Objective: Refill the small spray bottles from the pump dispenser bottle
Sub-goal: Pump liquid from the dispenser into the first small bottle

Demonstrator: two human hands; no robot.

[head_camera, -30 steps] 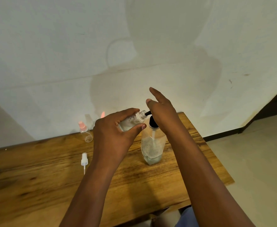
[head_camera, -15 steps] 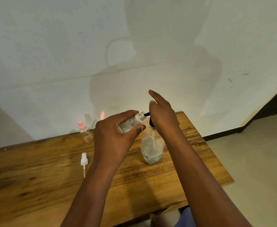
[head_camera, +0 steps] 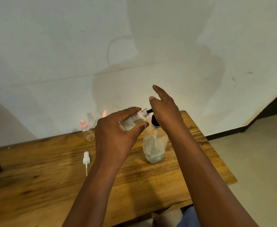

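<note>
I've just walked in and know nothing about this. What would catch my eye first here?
Two bare hands meet above the middle of a wooden table: the left hand holds a small clear bottle tilted, its open neck against the black spout of a pump dispenser bottle that the right hand presses. To the left a loose white spray top lies on the wood, and a pink-capped spray bottle stands near the wall.

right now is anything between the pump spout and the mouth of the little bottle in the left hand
Nothing visible. The left hand holds the small bottle tilted, its open neck right at the black spout of the pump bottle. The right hand rests on the pump head. The loose white sprayer lies aside on the table.
</note>
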